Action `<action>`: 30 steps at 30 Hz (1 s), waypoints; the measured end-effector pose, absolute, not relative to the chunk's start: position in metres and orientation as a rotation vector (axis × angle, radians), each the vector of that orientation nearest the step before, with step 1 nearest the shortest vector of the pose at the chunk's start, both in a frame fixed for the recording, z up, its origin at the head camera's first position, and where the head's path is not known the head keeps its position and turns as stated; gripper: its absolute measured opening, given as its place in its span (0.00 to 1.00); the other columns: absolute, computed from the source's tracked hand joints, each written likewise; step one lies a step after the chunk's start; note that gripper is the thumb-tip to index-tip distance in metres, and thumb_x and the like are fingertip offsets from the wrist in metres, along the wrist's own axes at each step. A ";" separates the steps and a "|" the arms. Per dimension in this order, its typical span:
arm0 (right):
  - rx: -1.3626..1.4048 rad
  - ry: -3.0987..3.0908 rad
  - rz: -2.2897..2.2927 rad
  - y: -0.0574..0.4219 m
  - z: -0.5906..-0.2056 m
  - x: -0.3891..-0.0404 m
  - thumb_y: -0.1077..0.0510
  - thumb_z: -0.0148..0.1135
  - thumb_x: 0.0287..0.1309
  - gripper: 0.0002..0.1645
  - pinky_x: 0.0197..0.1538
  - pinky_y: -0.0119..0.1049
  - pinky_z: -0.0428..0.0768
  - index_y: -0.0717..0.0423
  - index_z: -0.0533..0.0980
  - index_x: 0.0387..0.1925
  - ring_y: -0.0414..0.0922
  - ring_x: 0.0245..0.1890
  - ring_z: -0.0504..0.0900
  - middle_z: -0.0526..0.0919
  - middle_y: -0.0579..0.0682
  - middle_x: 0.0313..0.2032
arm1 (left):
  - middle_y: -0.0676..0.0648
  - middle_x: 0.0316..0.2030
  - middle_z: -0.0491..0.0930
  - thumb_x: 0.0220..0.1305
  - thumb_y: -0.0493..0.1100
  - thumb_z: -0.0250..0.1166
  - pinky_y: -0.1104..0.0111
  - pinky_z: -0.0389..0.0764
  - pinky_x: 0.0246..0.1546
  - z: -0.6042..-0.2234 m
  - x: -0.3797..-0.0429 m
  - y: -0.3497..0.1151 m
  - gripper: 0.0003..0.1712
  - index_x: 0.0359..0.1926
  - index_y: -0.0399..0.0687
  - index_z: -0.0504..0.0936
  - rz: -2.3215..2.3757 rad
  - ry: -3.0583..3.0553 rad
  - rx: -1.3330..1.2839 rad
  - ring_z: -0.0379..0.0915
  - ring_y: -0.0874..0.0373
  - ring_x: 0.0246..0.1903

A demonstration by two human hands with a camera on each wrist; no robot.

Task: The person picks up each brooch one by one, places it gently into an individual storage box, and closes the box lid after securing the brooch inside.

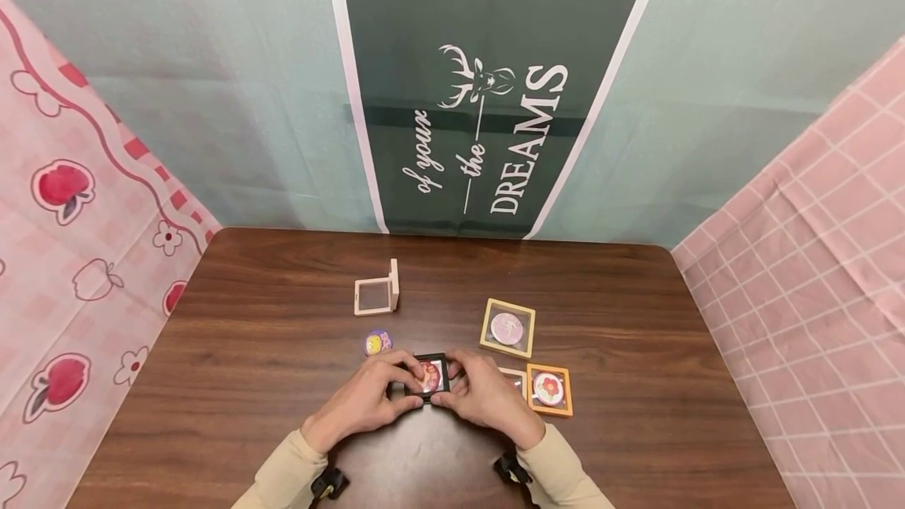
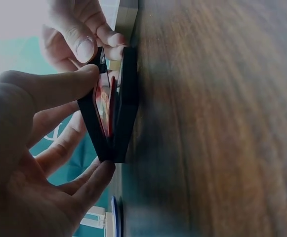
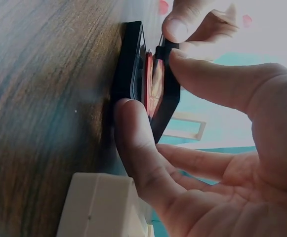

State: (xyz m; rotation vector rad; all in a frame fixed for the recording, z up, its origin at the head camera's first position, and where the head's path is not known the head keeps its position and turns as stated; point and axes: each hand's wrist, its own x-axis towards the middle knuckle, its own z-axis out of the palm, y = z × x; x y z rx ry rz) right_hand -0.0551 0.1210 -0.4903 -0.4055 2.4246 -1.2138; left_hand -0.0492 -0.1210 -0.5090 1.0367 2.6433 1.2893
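Observation:
A small black display frame [image 2: 129,94] with clear panes stands partly open, its two halves forming a narrow V. Between the halves sits a round red badge [image 1: 431,374] with a light pattern. My left hand [image 1: 369,393] holds the frame's left side, thumb on the raised half in the left wrist view. From the other side my right hand [image 1: 489,393] grips it. In the right wrist view the right thumb [image 3: 222,81] presses the raised half near its free edge, while a finger [image 3: 133,123] lies against the lower half.
Behind the left hand lies a purple-and-yellow round badge [image 1: 378,342]; beyond it, a pale pink frame [image 1: 373,313] stands unfolded. To the right are a yellow frame [image 1: 529,333], an orange frame [image 1: 568,391] with a flower badge, and another pale frame [image 1: 514,372] partly behind the right hand.

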 end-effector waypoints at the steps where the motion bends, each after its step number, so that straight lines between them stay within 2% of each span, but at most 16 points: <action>1: -0.413 2.427 -1.213 0.121 -0.490 -0.055 0.56 0.84 0.54 0.38 0.32 0.29 0.83 0.66 0.77 0.62 0.33 0.31 0.85 0.84 0.50 0.41 | 0.55 0.44 0.86 0.57 0.38 0.82 0.61 0.81 0.57 -0.509 -0.049 -0.121 0.06 0.34 0.52 0.93 1.282 2.648 1.039 0.81 0.60 0.49; 9: -0.524 2.452 -1.236 0.117 -0.490 -0.052 0.73 0.82 0.45 0.37 0.29 0.27 0.82 0.74 0.74 0.58 0.32 0.27 0.79 0.80 0.54 0.37 | 0.55 0.42 0.84 0.53 0.39 0.84 0.61 0.79 0.57 -0.513 -0.047 -0.119 0.07 0.30 0.52 0.92 1.227 2.697 1.074 0.78 0.59 0.49; 17: -0.592 2.551 -1.192 0.115 -0.495 -0.050 0.79 0.76 0.42 0.34 0.28 0.26 0.80 0.73 0.74 0.54 0.33 0.26 0.78 0.78 0.52 0.33 | 0.58 0.41 0.82 0.49 0.40 0.86 0.62 0.80 0.56 -0.516 -0.047 -0.118 0.10 0.27 0.53 0.90 1.196 2.745 1.108 0.77 0.59 0.48; 21: -0.632 2.613 -1.154 0.113 -0.496 -0.048 0.77 0.77 0.43 0.31 0.28 0.25 0.79 0.71 0.75 0.51 0.34 0.26 0.77 0.78 0.51 0.33 | 0.57 0.40 0.82 0.47 0.39 0.87 0.62 0.80 0.55 -0.517 -0.048 -0.118 0.11 0.26 0.54 0.91 1.190 2.763 1.141 0.77 0.59 0.47; 26: -0.650 2.626 -1.121 0.113 -0.496 -0.049 0.68 0.82 0.48 0.25 0.28 0.25 0.77 0.62 0.75 0.43 0.35 0.26 0.77 0.76 0.50 0.32 | 0.57 0.40 0.81 0.48 0.41 0.87 0.62 0.80 0.54 -0.515 -0.049 -0.118 0.11 0.26 0.55 0.91 1.138 2.778 1.137 0.76 0.60 0.46; 30: -0.631 2.609 -1.120 0.114 -0.495 -0.051 0.64 0.84 0.50 0.23 0.27 0.26 0.75 0.59 0.74 0.38 0.34 0.25 0.75 0.77 0.50 0.30 | 0.57 0.41 0.82 0.49 0.42 0.87 0.61 0.80 0.55 -0.514 -0.049 -0.118 0.10 0.26 0.55 0.91 1.091 2.778 1.124 0.76 0.60 0.47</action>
